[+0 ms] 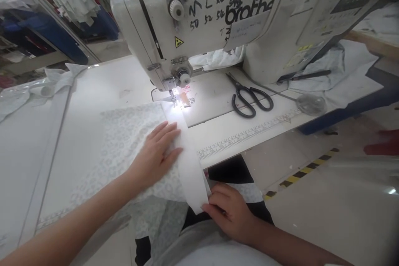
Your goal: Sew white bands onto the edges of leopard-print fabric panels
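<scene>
head: fabric (124, 141) on white table (102, 87), workshop floor (311, 208)

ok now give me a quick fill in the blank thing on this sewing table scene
1. The scissors beside the sewing machine have ____ handles.
2. The left hand lies palm ____ on the patterned fabric.
3. The right hand pinches the near end of the plain ____ strip.
Missing words: black; down; white

"brothe" on sewing machine (218, 12)
</scene>
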Demonstrator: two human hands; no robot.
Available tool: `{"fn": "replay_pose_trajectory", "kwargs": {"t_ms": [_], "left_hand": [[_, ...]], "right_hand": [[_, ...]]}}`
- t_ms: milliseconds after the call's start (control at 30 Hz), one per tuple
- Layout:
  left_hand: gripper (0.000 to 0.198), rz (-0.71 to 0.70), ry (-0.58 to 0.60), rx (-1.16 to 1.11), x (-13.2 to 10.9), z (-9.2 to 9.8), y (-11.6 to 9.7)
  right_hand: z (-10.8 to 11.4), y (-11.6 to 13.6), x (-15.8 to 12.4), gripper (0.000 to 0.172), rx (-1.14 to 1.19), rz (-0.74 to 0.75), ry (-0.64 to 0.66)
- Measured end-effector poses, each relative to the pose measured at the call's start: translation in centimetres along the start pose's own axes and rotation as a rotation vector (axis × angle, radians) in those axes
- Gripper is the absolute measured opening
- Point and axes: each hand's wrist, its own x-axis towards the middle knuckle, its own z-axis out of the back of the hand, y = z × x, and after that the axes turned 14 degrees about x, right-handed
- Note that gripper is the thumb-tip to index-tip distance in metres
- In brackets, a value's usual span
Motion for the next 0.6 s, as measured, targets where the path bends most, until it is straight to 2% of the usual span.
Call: {"fn": "replay_pose_trajectory", "kwargs": {"t_ms": [233, 333, 400, 533, 600], "left_hand": [[0.044, -0.001, 0.014, 0.011, -0.1, -0.2, 0.2], [0.043, -0.009, 0.029, 0.015, -0.1, -0.1, 0.4], [0.042, -0.014, 0.048, 0.024, -0.1, 0.0, 0.5], [0.041, -0.039, 0.098, 0.045, -0.3, 0.4, 0.6], [0.041, -0.033, 0.115, 0.056, -0.5, 0.5, 0.4]], "right_hand": [[-0.6, -0.3, -0.3, 0.032, -0.021, -0.013, -0.044], [-0.4, -0.2, -0.5, 0.022, -0.023, -0.028, -0.049], [0.2, 0.1, -0.4, 0.011, -0.007, 0.007, 0.038], [1.8, 0.7, 1.0, 0.025, -0.081, 0.173, 0.274], [2.2, 1.0, 2.1, 0.024, -0.181, 0.318, 0.288]]}}
